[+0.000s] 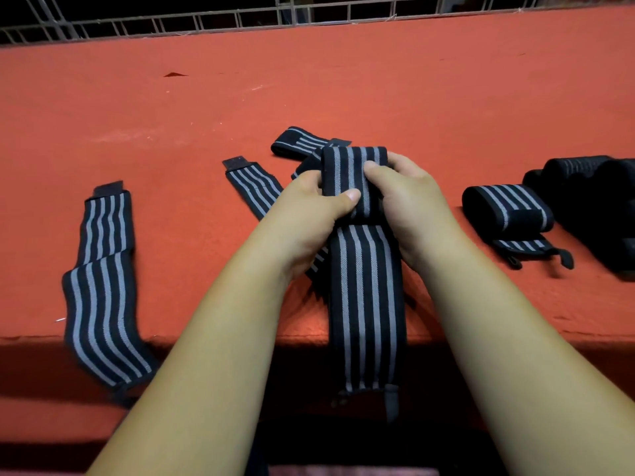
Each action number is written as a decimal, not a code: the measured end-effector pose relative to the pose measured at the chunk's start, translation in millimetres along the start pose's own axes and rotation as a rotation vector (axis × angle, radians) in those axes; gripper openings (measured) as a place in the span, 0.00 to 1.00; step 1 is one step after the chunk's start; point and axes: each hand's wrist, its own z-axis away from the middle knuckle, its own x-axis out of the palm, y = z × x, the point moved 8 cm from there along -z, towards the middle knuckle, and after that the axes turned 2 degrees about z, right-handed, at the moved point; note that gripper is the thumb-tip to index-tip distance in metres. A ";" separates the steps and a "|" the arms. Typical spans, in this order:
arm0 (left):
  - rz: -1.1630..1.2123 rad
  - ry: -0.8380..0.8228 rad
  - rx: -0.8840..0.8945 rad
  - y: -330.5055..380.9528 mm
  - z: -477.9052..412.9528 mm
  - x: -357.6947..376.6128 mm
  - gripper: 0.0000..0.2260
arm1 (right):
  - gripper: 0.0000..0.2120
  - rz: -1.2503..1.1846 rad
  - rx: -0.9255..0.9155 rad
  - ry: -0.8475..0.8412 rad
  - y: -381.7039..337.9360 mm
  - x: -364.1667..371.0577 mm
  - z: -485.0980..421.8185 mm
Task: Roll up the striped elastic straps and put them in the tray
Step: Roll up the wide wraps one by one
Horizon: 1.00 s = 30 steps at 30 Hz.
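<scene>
A black strap with grey stripes [364, 290] is partly rolled, and its roll [350, 173] sits between my two hands above the red table. My left hand [309, 214] grips the roll from the left, thumb across its front. On the right side my right hand [409, 201] holds it with fingers curled over the top. The strap's loose tail hangs down over the table's front edge. An unrolled strap [99, 286] lies at the left, another [254, 187] runs under my left hand, and a third [302, 142] lies behind the roll.
A finished striped roll [508, 207] with a loose tail lies at the right, and several darker rolls [591, 187] are bunched beyond it at the right edge. The red felt table [309, 80] stretches far back to a metal grid fence [240, 18]. No tray shows.
</scene>
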 end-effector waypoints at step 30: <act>0.340 -0.041 -0.042 6.4 -4.2 10.7 0.22 | 0.17 -0.296 -0.046 -0.079 4.8 -1.9 -9.8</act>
